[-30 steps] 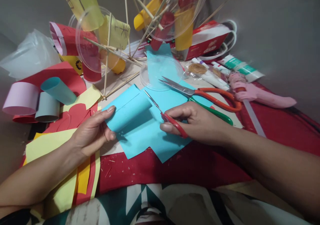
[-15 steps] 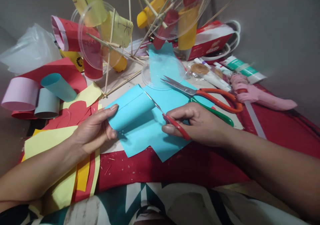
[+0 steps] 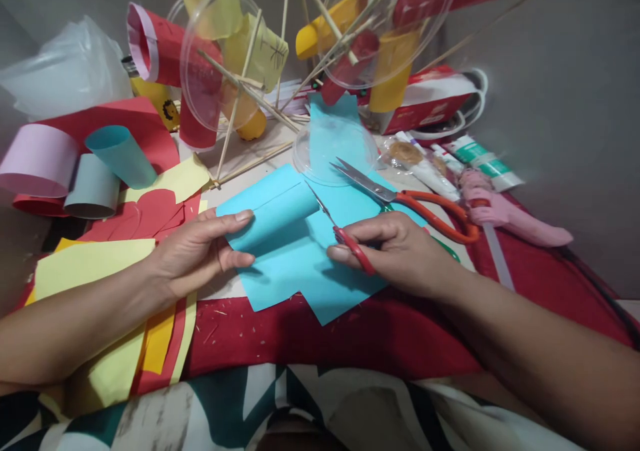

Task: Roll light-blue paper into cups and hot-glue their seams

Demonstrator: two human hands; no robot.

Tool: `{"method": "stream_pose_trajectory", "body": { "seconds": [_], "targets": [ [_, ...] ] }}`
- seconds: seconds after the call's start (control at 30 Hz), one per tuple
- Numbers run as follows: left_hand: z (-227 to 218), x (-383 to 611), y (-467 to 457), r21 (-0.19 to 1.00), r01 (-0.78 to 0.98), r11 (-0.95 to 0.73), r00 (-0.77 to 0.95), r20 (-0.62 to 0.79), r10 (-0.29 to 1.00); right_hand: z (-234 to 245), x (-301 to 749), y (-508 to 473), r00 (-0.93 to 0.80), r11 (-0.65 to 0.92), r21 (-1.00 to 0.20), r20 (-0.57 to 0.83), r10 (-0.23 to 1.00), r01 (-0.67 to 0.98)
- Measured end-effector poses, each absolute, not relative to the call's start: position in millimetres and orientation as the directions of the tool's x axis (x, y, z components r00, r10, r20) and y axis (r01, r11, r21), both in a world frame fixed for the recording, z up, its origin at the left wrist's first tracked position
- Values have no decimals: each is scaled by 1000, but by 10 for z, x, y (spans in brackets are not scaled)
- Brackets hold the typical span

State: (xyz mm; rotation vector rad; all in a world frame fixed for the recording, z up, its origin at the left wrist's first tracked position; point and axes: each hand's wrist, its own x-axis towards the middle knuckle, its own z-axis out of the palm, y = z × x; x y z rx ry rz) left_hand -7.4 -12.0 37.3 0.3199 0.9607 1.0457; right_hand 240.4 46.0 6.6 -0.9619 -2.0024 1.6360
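A rolled tube of light blue paper (image 3: 273,204) is held at its left end by my left hand (image 3: 200,247), thumb on top and fingers underneath. Fingers of my right hand (image 3: 395,247) are closed round the red handle of a small pair of scissors (image 3: 354,247). Its blades point up and left, right by the tube's right end; whether they touch the paper I cannot tell. Below both hands lies a flat light blue sheet (image 3: 320,284) with notched edges. Larger scissors with orange and green handles (image 3: 435,214) rest just beyond my right hand.
At the back stands a frame of thin sticks (image 3: 235,104) with clear plastic discs and coloured paper tubes. Left are paper cylinders (image 3: 40,161) and stacked coloured sheets (image 3: 90,271). To the right lie a pink glue gun (image 3: 520,221), paint tubes (image 3: 487,161) and a red bag (image 3: 425,104).
The view has shifted slightly. The tube and my left hand sit a little further right, and the small scissors' blades now appear steeper at the tube's end. Both hands keep their holds.
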Motion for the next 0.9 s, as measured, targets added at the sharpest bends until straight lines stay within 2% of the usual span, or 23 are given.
{"method": "stream_pose_trajectory", "body": {
  "seconds": [0.37, 0.67, 0.9],
  "targets": [
    [309, -68, -141, 599, -619, 508, 204, -501, 841, 43, 2423, 470, -735, 130, -956, -112, 668, 264],
    [283, -38, -146, 576, -621, 531, 231, -513, 827, 71, 2391, 442, -701, 107, -946, -146, 698, 305],
    [242, -48, -126, 592, -606, 531, 241, -499, 832, 57, 2396, 449, -706, 129, -948, -120, 698, 289]
  ]
}}
